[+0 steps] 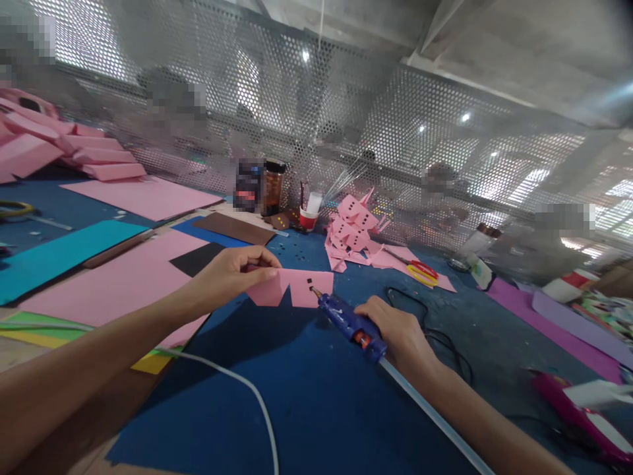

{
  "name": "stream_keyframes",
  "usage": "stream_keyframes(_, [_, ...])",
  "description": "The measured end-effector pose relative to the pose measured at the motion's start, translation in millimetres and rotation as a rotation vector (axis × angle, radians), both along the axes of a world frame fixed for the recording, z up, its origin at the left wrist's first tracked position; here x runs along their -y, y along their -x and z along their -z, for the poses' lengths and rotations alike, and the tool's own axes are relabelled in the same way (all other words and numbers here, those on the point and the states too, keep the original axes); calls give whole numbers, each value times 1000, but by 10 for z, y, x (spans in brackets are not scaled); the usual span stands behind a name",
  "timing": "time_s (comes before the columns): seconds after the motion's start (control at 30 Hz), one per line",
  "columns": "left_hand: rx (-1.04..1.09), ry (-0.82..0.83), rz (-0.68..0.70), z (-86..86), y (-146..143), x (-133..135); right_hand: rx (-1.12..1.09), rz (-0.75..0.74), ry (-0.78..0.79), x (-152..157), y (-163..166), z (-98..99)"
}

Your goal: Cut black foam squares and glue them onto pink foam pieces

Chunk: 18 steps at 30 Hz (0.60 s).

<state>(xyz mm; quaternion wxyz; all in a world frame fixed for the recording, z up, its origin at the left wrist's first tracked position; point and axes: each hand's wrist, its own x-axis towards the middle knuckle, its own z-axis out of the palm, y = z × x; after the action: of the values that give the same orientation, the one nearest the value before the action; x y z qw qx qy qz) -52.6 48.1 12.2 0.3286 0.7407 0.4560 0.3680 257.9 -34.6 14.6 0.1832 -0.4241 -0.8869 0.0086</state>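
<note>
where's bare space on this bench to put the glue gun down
Bare blue mat lies between the white cable and the black cord, under the glue gun. Crowded: the pink cutout pile with scissors behind, and foam sheets left.

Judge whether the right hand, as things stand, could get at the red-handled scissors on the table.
Probably not at once: the right hand is wrapped around the blue glue gun. The scissors lie uncovered on pink foam just beyond it, so the path looks free.

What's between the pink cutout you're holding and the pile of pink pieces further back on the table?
In the head view, only bare blue table surface lies between the pink cutout and the pile of pink pieces.
</note>
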Motion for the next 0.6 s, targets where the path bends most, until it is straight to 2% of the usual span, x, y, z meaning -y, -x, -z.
stream_keyframes(0.6, [-1,0,-9,-44,-4,23,4,0,-26,11,22,-6])
